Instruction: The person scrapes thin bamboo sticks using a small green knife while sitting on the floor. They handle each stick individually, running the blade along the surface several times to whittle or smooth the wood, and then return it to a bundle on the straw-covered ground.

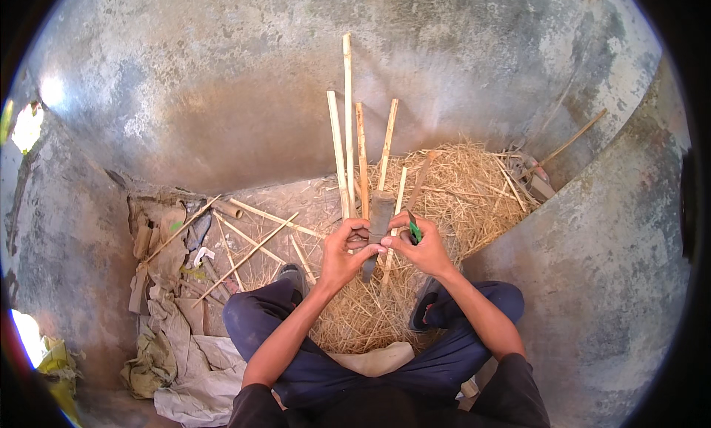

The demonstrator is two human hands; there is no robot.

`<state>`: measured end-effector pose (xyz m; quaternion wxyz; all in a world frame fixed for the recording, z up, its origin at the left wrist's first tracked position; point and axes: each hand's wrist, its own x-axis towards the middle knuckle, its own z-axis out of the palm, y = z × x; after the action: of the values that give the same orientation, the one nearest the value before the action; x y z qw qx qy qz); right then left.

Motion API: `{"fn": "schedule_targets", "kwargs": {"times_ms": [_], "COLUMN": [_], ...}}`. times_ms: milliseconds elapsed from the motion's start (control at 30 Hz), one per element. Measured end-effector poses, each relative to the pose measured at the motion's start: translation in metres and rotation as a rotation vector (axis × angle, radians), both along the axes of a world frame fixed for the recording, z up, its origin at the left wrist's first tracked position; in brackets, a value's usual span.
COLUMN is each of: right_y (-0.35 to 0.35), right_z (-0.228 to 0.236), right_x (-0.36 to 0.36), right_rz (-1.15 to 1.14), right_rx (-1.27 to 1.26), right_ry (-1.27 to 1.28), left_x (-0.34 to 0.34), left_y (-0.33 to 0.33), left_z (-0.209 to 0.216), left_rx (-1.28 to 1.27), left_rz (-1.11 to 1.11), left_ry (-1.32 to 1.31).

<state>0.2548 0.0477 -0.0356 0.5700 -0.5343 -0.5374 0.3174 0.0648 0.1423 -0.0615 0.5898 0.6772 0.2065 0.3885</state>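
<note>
My left hand (345,252) is closed, its thumb and fingers pinching a dark grey flat piece (381,217) in front of me. My right hand (421,249) grips the same piece from the other side, and the two thumbs nearly meet. A small green object (415,232) shows between the right hand's fingers; its kind is unclear. Below the thumbs a narrow dark strip (368,269) hangs down, and whether it belongs to the grey piece cannot be made out. Several pale peeled sticks (348,124) stand beyond my hands, leaning toward the wall.
A straw heap (459,198) spreads at the right, with more straw between my feet. Loose sticks (255,250) lie crossed on the left. Crumpled cloth sacking (200,376) lies at lower left. Worn concrete walls (244,80) enclose the spot. A thin stick (574,137) leans at far right.
</note>
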Motion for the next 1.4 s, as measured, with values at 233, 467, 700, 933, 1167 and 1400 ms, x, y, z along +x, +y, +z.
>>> {"fn": "schedule_targets", "kwargs": {"times_ms": [233, 467, 700, 933, 1167, 1400], "right_y": [-0.003, 0.0, -0.002, -0.001, -0.001, -0.002], "right_z": [0.01, 0.011, 0.01, 0.015, 0.018, 0.021], "right_x": [-0.001, -0.004, -0.003, -0.007, -0.006, -0.011], "right_rz": [-0.04, -0.026, -0.023, -0.06, -0.036, -0.132], "right_rx": [-0.131, 0.122, 0.115, 0.101, 0.103, 0.106], "right_ry": [-0.066, -0.157, -0.159, -0.213, -0.214, -0.288], "left_x": [0.0, -0.003, -0.005, -0.004, -0.006, -0.005], "left_y": [0.0, 0.005, 0.001, 0.002, 0.001, -0.001], "left_z": [-0.003, 0.002, 0.01, 0.007, 0.006, 0.019], "left_rx": [0.081, 0.102, 0.022, 0.002, 0.157, 0.165], "left_rz": [0.055, -0.012, -0.048, -0.057, 0.002, -0.012], "left_ry": [0.025, 0.043, 0.024, 0.009, 0.094, 0.122]}}
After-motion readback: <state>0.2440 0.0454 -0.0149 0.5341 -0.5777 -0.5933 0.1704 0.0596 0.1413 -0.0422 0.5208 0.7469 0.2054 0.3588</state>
